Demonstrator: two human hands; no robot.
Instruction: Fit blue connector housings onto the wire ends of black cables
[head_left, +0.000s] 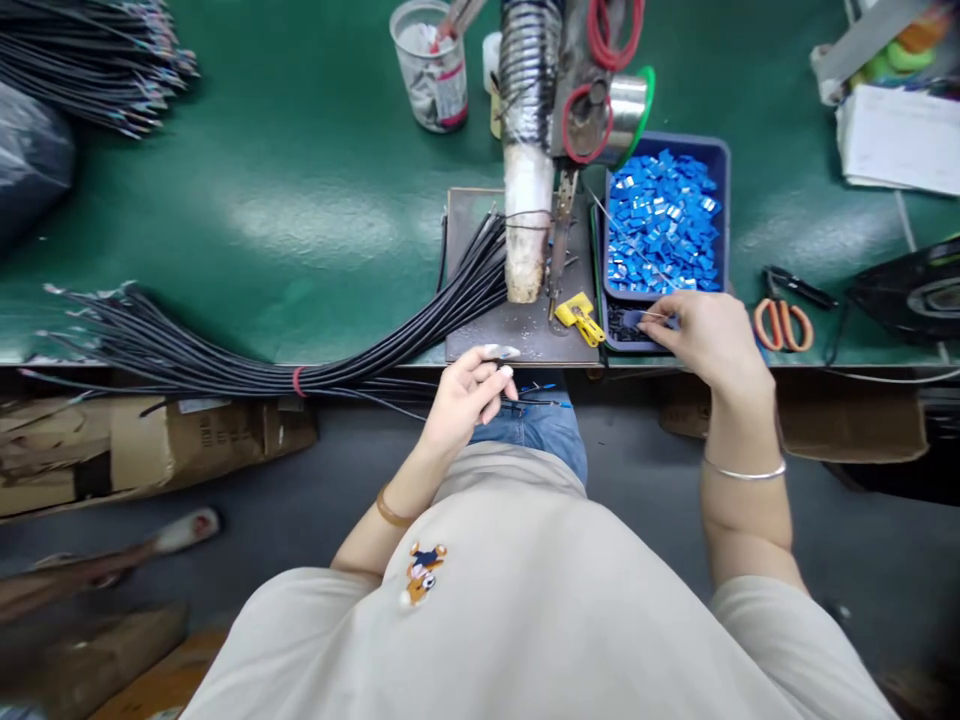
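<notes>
My right hand (pixel 701 338) is closed in a pinch over a small compartment of tiny black parts (pixel 624 325). A thin solder wire (pixel 634 235) runs from the green-rimmed spool (pixel 634 110) down to its fingers, and a fine end shows at the fingertips. My left hand (pixel 471 392) is half curled at the table edge, thumb against fingers; something small and dark is at the fingertips, too small to name. Just past it hang black cables with blue ends (pixel 551 403). A yellow clip (pixel 581 318) lies on the brown board (pixel 536 345) between my hands.
A blue bin (pixel 724 215) holds many blue pieces. A soldering iron (pixel 559 250) and a taped duct (pixel 523 215) hang over the board. A black cable bundle (pixel 352 365) lies left. Orange-handled pliers (pixel 784 322) lie right; a plastic cup (pixel 431 75) stands behind.
</notes>
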